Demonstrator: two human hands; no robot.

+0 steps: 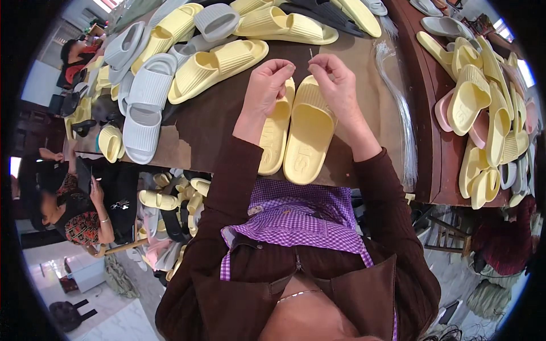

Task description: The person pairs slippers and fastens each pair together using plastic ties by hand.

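Observation:
A pair of pale yellow slide slippers (310,139) lies side by side on the brown table (210,133) in front of me, open heels toward my body. My left hand (266,94) is closed in a pinch above the toe of the left slipper (274,136). What its fingertips hold is too fine to make out. Over the toe of the right slipper, my right hand (339,85) pinches as well, and a thin pale strand (310,52) pokes up from its fingertips. A bundle of clear thin strands (401,108) lies along the table to the right.
Yellow slides (222,65) and grey slides (149,105) are heaped at the back and left of the table. Another pile of yellow and pink slides (472,99) covers a raised surface at right. A person (82,210) sits at left, near more slippers (165,199) below table height.

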